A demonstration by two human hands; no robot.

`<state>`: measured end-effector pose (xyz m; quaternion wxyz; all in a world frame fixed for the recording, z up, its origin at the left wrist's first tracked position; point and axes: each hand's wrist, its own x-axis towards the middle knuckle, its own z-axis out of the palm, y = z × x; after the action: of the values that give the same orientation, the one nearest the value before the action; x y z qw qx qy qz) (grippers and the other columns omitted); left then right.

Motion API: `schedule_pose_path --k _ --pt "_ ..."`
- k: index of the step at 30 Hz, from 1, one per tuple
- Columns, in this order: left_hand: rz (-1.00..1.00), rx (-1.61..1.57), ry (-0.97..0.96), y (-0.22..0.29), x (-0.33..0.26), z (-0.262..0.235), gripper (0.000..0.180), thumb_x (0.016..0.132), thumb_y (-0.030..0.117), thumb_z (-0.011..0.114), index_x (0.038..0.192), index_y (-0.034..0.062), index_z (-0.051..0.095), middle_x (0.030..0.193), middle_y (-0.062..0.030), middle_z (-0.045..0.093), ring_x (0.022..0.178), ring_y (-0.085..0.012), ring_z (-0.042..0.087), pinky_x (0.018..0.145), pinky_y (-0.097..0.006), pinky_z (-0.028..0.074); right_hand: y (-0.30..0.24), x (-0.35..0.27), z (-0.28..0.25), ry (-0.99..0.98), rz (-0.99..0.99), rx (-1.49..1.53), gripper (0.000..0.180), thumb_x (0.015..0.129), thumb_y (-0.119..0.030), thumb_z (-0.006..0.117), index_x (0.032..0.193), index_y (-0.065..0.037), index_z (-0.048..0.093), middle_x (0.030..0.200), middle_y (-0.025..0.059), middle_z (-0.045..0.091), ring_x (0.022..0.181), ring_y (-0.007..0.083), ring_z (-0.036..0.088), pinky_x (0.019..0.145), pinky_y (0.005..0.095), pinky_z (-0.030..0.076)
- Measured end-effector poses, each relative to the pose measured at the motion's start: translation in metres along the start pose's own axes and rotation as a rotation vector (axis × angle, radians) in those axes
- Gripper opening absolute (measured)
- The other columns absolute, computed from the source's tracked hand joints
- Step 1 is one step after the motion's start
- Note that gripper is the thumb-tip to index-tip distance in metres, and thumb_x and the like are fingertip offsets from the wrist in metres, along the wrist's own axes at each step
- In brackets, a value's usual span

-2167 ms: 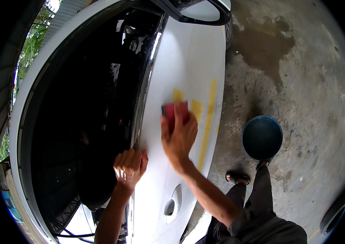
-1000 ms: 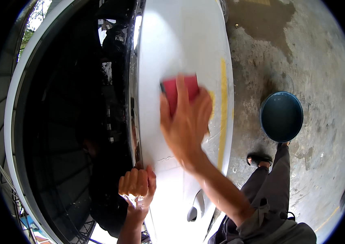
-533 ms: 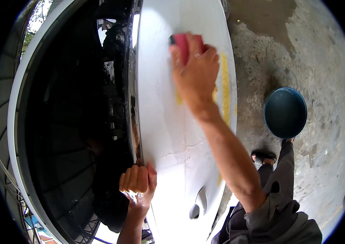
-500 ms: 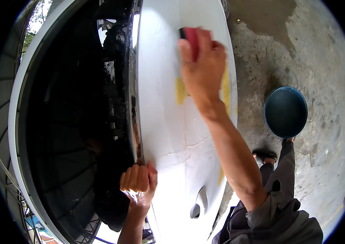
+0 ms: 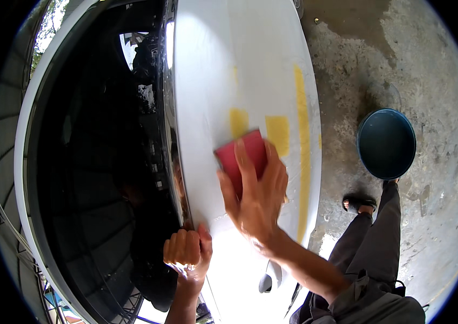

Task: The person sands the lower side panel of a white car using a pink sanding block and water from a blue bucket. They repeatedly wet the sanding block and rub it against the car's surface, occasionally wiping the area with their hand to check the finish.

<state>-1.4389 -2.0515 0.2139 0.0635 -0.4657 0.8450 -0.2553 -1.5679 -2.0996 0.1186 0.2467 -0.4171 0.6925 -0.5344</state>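
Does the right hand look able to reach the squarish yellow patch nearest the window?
Likely yes: the right hand holds a red pad at the near edge of that yellow patch, most of which lies uncovered.

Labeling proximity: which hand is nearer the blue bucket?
Right. Right hand, on the red pad, lies left of the bucket; left hand is farther left, at the window trim.

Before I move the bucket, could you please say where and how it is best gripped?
Probably at opposite sides of its rim, coming straight down from above: the bucket stands upright on the floor with its round mouth open upward. I cannot tell what it holds.
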Motion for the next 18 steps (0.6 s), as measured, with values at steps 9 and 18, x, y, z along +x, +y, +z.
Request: schedule_pose_path --k 9,18 --pt "0.000 -0.015 -0.021 0.000 0.005 0.000 0.047 0.095 0.015 0.059 0.055 0.0087 0.036 0.048 -0.0062 0.041 0.041 -0.0179 0.042 0.042 -0.031 0.028 -0.004 -0.024 -0.003 -0.052 0.023 0.038 0.058 0.094 -0.034 0.063 0.145 -0.015 0.044 0.133 0.0295 0.041 0.114 0.0437 0.049 0.095 0.0548 0.040" --pt "-0.011 -0.019 -0.022 -0.005 0.004 -0.003 0.046 0.095 0.014 0.060 0.056 0.0088 0.036 0.048 -0.0054 0.039 0.041 -0.0173 0.040 0.043 -0.032 0.028 -0.008 0.006 0.001 -0.020 -0.001 0.009 0.051 0.092 -0.030 0.065 0.137 -0.010 0.049 0.127 0.0294 0.045 0.106 0.0408 0.050 0.087 0.0504 0.041"
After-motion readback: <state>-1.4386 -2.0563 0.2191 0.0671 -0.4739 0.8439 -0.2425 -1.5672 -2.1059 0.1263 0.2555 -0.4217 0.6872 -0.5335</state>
